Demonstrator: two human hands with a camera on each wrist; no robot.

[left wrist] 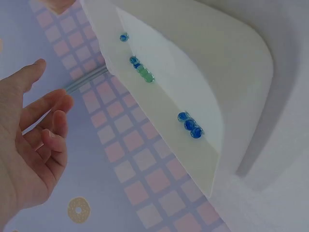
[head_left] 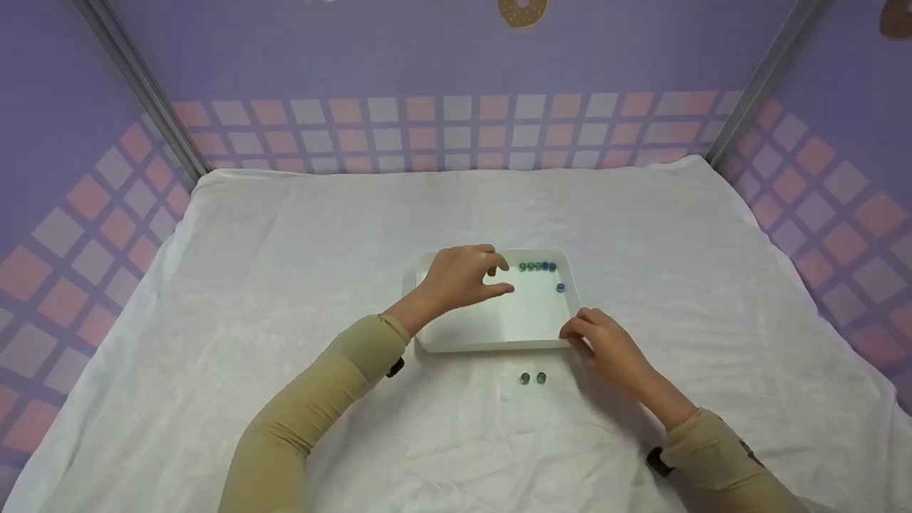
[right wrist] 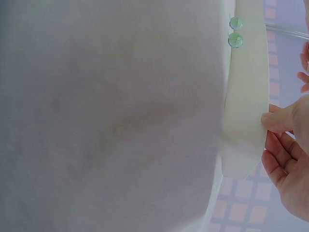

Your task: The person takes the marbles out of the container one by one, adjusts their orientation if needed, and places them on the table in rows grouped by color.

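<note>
A white rectangular tray (head_left: pixel 491 346) sits on the cloth. My left hand (head_left: pixel 459 278) hovers over its left half, fingers loosely bent and thumb apart, with nothing between them. At the near right corner my right hand (head_left: pixel 605 348) pinches the tray's rim, thumb on the outer wall in the right wrist view. Green and blue marbles (head_left: pixel 538 266) line up along the far wall inside, and a single blue marble (head_left: pixel 561 288) lies by the right wall. Three blue marbles (left wrist: pixel 189 124), hidden behind the left hand in the head view, show in the left wrist view.
Two green marbles (head_left: pixel 525 378) lie on the cloth just in front of the tray, left of the right hand. White wrinkled cloth (head_left: pixel 320 242) covers the table. Purple walls with a pink and white check (head_left: pixel 456 128) enclose the back and sides.
</note>
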